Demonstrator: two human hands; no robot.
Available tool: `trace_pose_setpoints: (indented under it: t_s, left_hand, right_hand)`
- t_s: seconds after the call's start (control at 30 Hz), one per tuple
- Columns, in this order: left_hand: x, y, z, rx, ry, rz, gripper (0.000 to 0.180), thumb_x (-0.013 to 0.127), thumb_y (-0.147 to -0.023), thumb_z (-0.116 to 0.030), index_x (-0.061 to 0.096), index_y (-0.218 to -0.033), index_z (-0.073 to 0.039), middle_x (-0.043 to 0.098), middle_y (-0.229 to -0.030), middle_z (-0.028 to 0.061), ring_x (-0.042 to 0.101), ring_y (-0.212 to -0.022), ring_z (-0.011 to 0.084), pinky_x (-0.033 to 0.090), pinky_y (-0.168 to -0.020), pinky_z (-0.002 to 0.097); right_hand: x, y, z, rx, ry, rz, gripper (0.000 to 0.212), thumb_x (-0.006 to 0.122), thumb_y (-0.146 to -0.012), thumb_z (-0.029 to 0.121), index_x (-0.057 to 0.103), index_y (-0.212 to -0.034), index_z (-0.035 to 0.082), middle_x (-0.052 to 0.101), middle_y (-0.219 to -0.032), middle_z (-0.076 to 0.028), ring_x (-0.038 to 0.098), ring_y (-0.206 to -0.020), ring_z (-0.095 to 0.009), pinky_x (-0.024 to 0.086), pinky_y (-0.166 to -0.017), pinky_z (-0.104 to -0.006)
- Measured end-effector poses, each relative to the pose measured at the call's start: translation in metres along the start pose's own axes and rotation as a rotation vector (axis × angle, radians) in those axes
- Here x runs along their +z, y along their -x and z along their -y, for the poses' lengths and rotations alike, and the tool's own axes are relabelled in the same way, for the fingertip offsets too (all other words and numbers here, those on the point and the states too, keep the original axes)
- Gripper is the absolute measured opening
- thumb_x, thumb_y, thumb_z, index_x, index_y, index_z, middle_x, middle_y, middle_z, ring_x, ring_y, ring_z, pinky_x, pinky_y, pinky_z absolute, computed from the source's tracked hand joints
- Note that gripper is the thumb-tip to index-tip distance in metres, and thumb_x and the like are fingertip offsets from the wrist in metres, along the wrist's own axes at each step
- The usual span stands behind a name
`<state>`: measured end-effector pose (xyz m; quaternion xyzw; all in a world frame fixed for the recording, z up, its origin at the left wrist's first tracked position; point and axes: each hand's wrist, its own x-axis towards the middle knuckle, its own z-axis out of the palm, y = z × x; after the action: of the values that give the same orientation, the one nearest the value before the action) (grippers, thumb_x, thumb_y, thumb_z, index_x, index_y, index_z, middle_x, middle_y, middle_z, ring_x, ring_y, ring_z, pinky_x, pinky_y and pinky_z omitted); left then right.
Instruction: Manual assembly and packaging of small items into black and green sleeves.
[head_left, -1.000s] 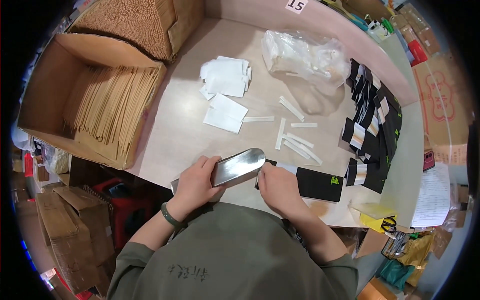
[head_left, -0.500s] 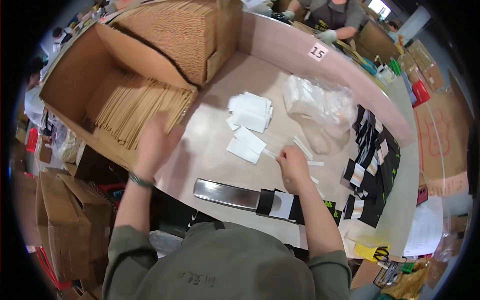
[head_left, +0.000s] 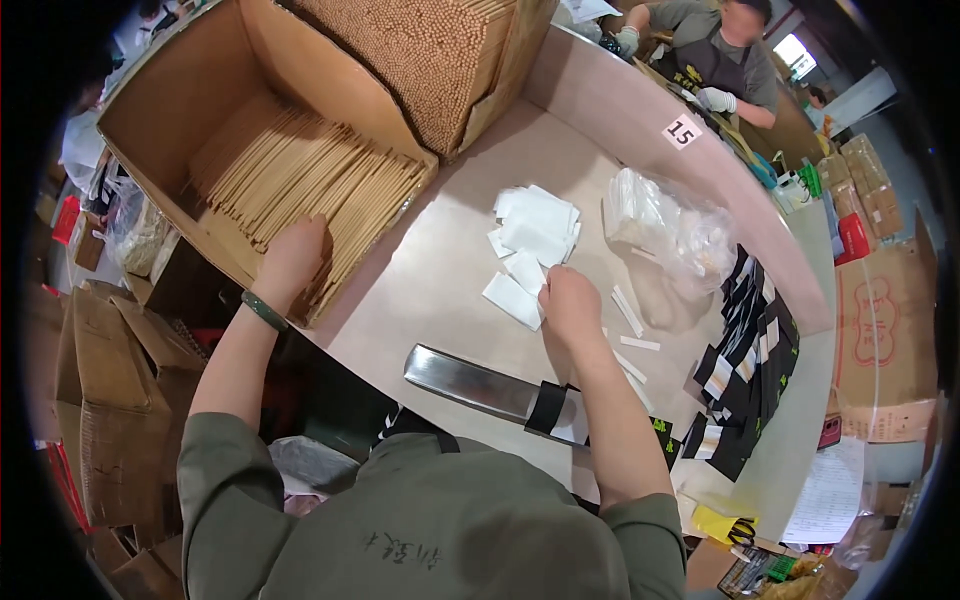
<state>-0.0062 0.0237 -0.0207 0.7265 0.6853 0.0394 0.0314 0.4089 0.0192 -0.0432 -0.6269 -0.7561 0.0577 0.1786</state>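
Note:
My left hand (head_left: 296, 256) reaches into an open cardboard box (head_left: 160, 110) at the left. Its curled fingers rest on the thin wooden sticks (head_left: 290, 180) lying there; whether a stick is between them is hidden. My right hand (head_left: 573, 305) is closed, its fingertips pinching the edge of a white paper card (head_left: 512, 298) in front of the larger pile of white cards (head_left: 538, 225). To the right of that hand lie several narrow white strips (head_left: 628, 312). Nearer me, a shiny metal bar (head_left: 465, 380) lies with a black band (head_left: 545, 407) round it, partly behind my right forearm.
Black-and-white printed sleeves (head_left: 755, 345) are heaped at the right. A clear plastic bag (head_left: 670, 225) of white strips stands by the low partition (head_left: 640, 115). Another box (head_left: 430, 70) packed with sticks is at the back. Beyond the partition, a gloved co-worker (head_left: 725, 70) works.
My left hand has come down onto the sticks in the box. My right hand has moved slightly left to the white cards. The whole view has shifted a little.

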Motion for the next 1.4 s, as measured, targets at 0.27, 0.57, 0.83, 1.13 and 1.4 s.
trace_pose_setpoints:
  t_s: [0.27, 0.57, 0.83, 1.13, 1.4]
  left_hand:
    - [-0.024, 0.04, -0.049, -0.093, 0.625, -0.462, 0.012, 0.049, -0.096, -0.002, 0.054, -0.107, -0.001, 0.061, -0.088, 0.0145, 0.063, -0.079, 0.026, 0.05, -0.071, 0.0359]
    - [0.044, 0.123, -0.133, 0.014, 1.106, -0.194, 0.017, 0.051, -0.101, -0.006, 0.059, -0.114, 0.002, 0.057, -0.095, 0.0032, 0.056, -0.085, 0.0114, 0.045, -0.082, 0.025]
    - [0.001, 0.095, -0.104, 0.063, 1.112, 0.562, 0.01, 0.065, -0.093, -0.005, 0.067, -0.095, 0.004, 0.069, -0.083, 0.0059, 0.064, -0.08, 0.0099, 0.052, -0.077, 0.0247]
    - [0.029, 0.103, -0.219, 0.366, 0.757, 0.003, 0.019, 0.073, -0.081, -0.007, 0.066, -0.098, -0.002, 0.064, -0.09, 0.0108, 0.065, -0.086, 0.0276, 0.053, -0.072, 0.0357]
    - [0.016, 0.121, -0.254, 0.442, 1.097, 0.417, 0.056, 0.076, -0.08, -0.015, 0.052, -0.129, -0.002, 0.059, -0.116, 0.0164, 0.059, -0.104, 0.0305, 0.048, -0.093, 0.0392]
  right_hand:
    - [-0.058, 0.07, 0.042, -0.046, -0.215, 0.198, 0.008, 0.063, -0.079, 0.012, 0.06, -0.077, 0.005, 0.062, -0.077, -0.015, 0.062, -0.074, -0.035, 0.048, -0.064, -0.0468]
    - [-0.039, 0.135, 0.052, -0.318, -0.241, 0.117, 0.014, 0.068, -0.081, 0.01, 0.06, -0.092, 0.007, 0.057, -0.081, -0.009, 0.057, -0.077, -0.029, 0.045, -0.067, -0.0416]
    - [-0.07, 0.162, 0.025, -0.243, -0.337, 0.055, 0.026, 0.077, -0.075, 0.015, 0.059, -0.09, 0.004, 0.059, -0.115, -0.016, 0.058, -0.105, -0.036, 0.048, -0.088, -0.0446]
    - [-0.06, 0.165, 0.024, -0.18, -0.201, 0.165, 0.036, 0.082, -0.069, 0.021, 0.058, -0.09, 0.003, 0.052, -0.131, -0.023, 0.05, -0.121, -0.04, 0.041, -0.099, -0.049]
    - [-0.051, 0.161, 0.019, -0.209, -0.118, 0.074, 0.037, 0.076, -0.069, 0.013, 0.061, -0.101, 0.002, 0.053, -0.126, -0.022, 0.051, -0.114, -0.04, 0.042, -0.096, -0.0479]
